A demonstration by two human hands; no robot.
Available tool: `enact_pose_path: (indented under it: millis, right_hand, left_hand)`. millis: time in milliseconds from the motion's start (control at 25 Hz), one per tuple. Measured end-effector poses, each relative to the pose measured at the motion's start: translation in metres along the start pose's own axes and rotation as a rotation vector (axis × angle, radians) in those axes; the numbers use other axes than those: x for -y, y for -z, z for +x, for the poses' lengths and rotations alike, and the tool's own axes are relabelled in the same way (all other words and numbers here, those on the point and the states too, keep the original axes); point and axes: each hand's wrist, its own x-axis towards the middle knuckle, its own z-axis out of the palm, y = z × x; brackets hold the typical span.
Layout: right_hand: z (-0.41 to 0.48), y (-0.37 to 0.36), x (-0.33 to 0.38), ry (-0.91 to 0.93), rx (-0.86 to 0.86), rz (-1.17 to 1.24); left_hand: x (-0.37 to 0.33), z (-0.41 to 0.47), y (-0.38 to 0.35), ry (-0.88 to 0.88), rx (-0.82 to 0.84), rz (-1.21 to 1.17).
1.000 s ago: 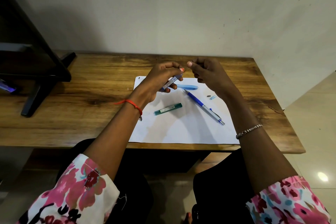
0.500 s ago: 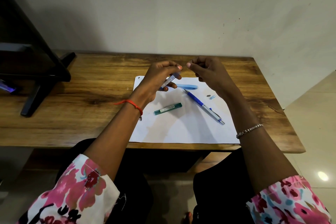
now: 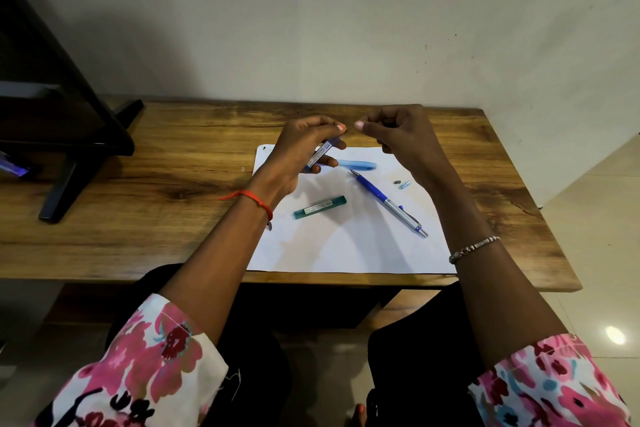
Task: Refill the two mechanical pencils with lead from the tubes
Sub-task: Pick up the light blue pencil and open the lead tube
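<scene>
My left hand grips a blue lead tube above the far edge of the white paper, the tube's upper end pointing at my right hand. My right hand is raised beside it, thumb and forefinger pinched on a piece too small to identify. The two sets of fingertips are a short gap apart. On the paper lie a green lead tube, a blue and silver mechanical pencil and a light blue pencil, partly hidden behind my left fingers. Two tiny loose parts rest further right.
The paper lies on a wooden table against a plain wall. A black monitor stand occupies the table's left end. The table's right edge drops to a tiled floor. My knees are below the near edge.
Both hands rose slightly and the gap between their fingertips widened a little. Everything lying on the paper stayed where it was.
</scene>
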Motion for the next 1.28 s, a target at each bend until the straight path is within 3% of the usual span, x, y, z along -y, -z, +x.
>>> enact_pose_path:
  millis: [960, 1280]
  right_hand:
    - [0.001, -0.003, 0.000, 0.024, -0.017, -0.026]
    - [0.002, 0.008, -0.003, 0.069, -0.176, 0.280]
  left_hand:
    - [0.001, 0.003, -0.008, 0.012, 0.046, 0.097]
    - [0.000, 0.005, -0.006, -0.027, 0.102, 0.033]
